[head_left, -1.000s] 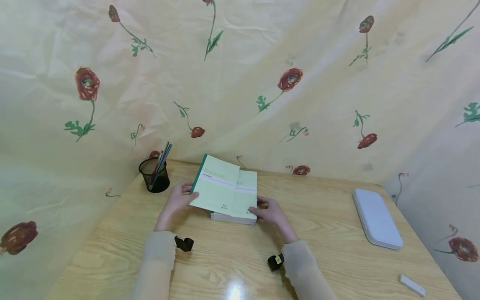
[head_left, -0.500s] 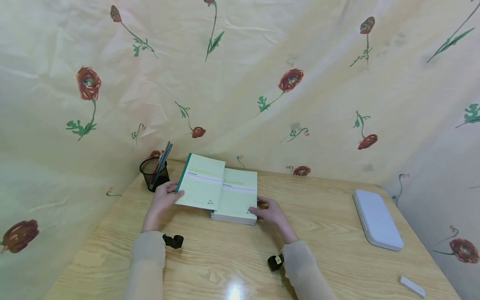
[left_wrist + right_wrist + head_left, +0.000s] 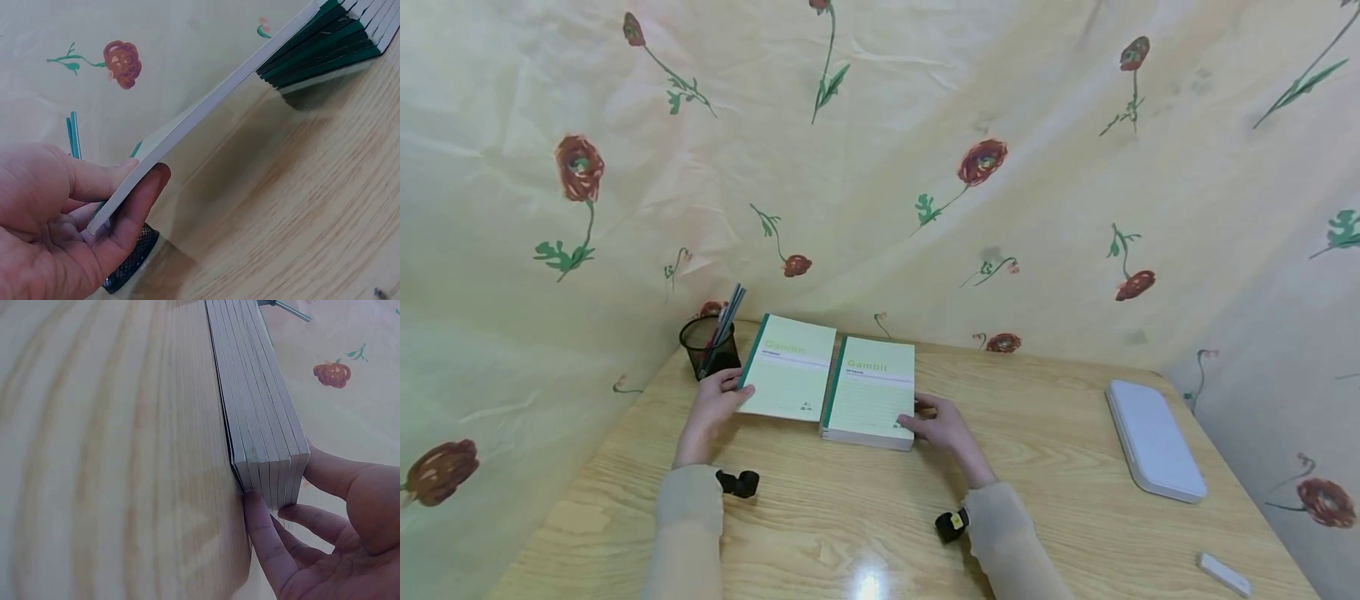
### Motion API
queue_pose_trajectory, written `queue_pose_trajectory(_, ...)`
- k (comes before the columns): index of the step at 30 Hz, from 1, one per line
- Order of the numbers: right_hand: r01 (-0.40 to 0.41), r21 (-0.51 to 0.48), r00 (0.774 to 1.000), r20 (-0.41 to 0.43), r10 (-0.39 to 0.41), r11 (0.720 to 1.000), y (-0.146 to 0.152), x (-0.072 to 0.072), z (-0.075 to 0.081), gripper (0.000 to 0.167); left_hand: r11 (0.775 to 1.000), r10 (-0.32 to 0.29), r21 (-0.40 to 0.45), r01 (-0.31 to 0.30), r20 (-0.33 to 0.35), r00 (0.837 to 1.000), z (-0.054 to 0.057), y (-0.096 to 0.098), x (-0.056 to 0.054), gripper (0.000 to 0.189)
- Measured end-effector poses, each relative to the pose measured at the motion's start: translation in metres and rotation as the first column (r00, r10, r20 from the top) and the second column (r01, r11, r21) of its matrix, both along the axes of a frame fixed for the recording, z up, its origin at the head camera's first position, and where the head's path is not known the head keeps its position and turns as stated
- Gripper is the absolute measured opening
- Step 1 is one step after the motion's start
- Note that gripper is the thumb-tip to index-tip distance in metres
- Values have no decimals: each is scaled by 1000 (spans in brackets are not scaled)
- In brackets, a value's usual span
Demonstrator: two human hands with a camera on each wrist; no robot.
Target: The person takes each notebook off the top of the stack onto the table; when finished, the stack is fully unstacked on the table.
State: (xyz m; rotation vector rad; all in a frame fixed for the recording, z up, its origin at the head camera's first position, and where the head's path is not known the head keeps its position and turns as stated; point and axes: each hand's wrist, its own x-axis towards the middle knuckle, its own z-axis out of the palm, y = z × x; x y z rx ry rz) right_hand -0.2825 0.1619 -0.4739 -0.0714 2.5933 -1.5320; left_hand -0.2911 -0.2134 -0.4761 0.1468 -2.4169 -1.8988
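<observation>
Wood-grain table (image 3: 820, 517): pale and glossy, with a bright glare at the near edge
White bar (image 3: 1225, 575): lying at the near right
White case (image 3: 1156, 442): flat near the right edge, well apart from both hands
Right hand (image 3: 946, 429): thumb and fingers clamped on the stack's near right corner, thumb on the top cover
Left hand (image 3: 711, 404): clamped on the green spine side of the loose notebook, thumb above, fingers beneath
Stack of notebooks (image 3: 872, 387): on the table between the hands, green spines left, long axis near to far
Loose notebook (image 3: 786, 367): held tilted above the table, running right from the left fingers, long axis roughly parallel to the stack's; right edge just beside it, touching or apart I cannot tell; left hand nearer
Pen cup (image 3: 721, 365): black mesh, far left, just beyond the left fingers
Flowered cloth (image 3: 880, 208): hanging behind, creased, printed with red blooms
</observation>
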Motion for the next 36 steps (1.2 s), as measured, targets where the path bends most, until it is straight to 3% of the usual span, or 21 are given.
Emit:
queue_pose_trajectory(10,-14,-4,1000,0,14,1000,0,3,-1,57,999,-50,-12,51,54,997,-7,-7,3,51)
queue_pose_trajectory(21,-16,21,1000,-9,16,1000,1,4,-1,59,997,-15,-81,21,66,998,-14,-6,-1,47)
queue_pose_trajectory(30,-12,36,1000,-22,13,999,0,4,-1,56,992,10,-128,2,94,996,-10,-3,3,49)
queue_pose_trajectory(36,-9,39,1000,-19,10,999,-1,4,-1,56,975,44,-222,-22,96,994,-7,-2,3,47)
